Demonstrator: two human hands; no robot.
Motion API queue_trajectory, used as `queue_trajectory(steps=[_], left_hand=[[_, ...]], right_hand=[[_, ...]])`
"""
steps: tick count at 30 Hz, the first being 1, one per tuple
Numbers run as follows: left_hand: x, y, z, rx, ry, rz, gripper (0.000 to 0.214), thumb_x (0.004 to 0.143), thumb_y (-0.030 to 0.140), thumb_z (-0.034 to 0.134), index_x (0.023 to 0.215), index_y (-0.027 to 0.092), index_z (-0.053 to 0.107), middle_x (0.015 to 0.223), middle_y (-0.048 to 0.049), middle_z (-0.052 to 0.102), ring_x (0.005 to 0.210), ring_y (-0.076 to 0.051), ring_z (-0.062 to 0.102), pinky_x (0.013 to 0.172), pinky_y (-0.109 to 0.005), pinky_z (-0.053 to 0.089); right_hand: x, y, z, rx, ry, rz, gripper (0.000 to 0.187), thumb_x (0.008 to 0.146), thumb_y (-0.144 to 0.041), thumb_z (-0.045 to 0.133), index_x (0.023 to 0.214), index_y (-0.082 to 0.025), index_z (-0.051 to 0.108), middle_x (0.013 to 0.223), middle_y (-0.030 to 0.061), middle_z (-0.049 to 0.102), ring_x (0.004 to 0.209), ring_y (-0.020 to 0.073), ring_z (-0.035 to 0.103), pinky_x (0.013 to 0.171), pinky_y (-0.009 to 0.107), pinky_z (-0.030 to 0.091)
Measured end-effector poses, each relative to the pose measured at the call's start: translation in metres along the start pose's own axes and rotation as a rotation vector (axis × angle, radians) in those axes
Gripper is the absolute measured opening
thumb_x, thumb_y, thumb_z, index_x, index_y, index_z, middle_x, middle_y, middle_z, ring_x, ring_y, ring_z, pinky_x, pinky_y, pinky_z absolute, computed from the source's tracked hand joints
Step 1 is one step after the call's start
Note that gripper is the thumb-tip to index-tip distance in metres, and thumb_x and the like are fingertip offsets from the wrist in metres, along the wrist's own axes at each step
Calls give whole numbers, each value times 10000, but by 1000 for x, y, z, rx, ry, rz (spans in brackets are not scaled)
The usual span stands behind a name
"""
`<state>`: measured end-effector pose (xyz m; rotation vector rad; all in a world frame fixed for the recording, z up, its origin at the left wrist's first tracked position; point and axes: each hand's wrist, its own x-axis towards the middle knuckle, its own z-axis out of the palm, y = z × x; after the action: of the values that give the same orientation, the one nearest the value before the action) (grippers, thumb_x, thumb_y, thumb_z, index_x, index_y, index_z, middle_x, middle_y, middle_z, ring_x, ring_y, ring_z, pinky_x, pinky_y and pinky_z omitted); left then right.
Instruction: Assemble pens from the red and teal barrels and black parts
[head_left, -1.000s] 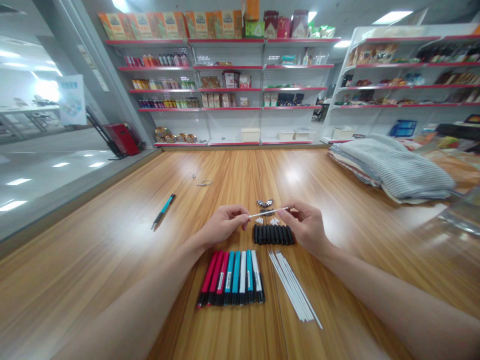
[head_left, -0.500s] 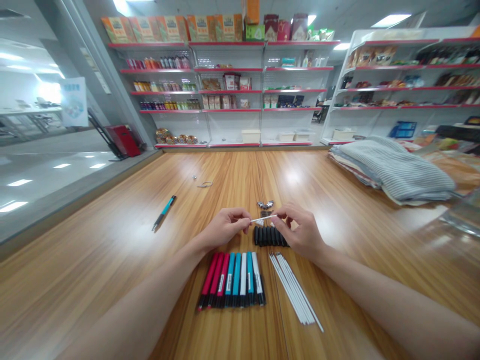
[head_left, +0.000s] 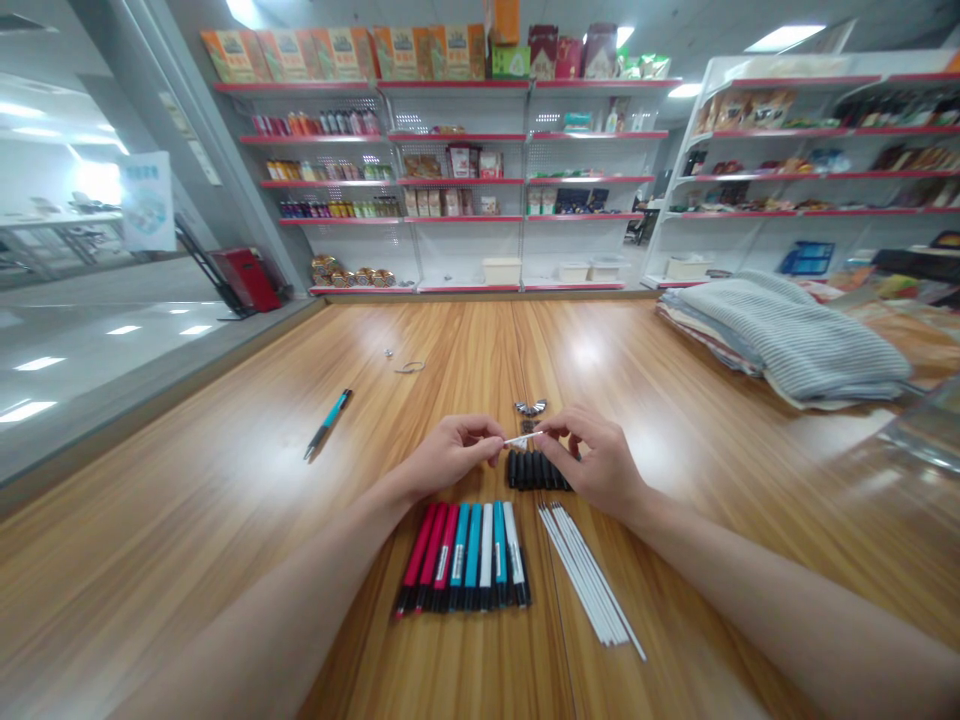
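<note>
My left hand (head_left: pixel 450 455) and my right hand (head_left: pixel 592 455) pinch the two ends of a thin white pen refill (head_left: pixel 521 438) above the wooden table (head_left: pixel 225 520). Only a short piece of the refill shows between the fingertips. Just below the hands lies a row of black pen parts (head_left: pixel 534 470), partly hidden by my right hand. Nearer to me lie several red, blue and white pen barrels (head_left: pixel 465 555) side by side, and a bundle of white refills (head_left: pixel 589 585) to their right. Small metal parts (head_left: pixel 530 408) sit just beyond the hands.
A single blue pen (head_left: pixel 328 424) lies to the left, with small metal bits (head_left: pixel 409 367) farther back. Folded striped cloths (head_left: pixel 787 335) are stacked at the right. Shop shelves (head_left: pixel 450 180) with packaged goods line the far wall.
My right hand has slid left along the refill toward my left hand, so the visible stretch of refill between the fingers has become much shorter.
</note>
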<state>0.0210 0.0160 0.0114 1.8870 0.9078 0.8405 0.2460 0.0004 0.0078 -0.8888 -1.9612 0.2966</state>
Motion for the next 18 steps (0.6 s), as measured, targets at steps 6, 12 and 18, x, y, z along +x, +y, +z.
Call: queue_trajectory(steps=[6, 12, 18], left_hand=[[0, -2, 0, -26, -18, -1, 227, 858, 327, 552, 854, 119, 644, 713, -18, 602, 672, -114, 548, 621, -210, 415], [0, 1, 4, 118, -20, 69, 244, 883, 335, 530, 913, 138, 672, 748, -26, 626, 664, -117, 539, 604, -215, 395], [2, 19, 6, 499, 47, 223, 184, 893, 305, 527, 971, 227, 675, 874, -37, 685, 795, -166, 599, 708, -255, 411]], right_hand=[[1, -1, 0, -21, -14, -52, 102, 867, -276, 593, 863, -219, 678, 810, 44, 660, 766, 176, 566, 686, 319, 454], [1, 1, 1, -53, -46, -104, 115, 863, -276, 607, 893, -232, 710, 793, 44, 649, 790, 182, 564, 744, 338, 453], [3, 2, 1, -70, -11, -92, 130, 874, -280, 594, 876, -232, 715, 771, 43, 649, 772, 179, 563, 739, 336, 455]])
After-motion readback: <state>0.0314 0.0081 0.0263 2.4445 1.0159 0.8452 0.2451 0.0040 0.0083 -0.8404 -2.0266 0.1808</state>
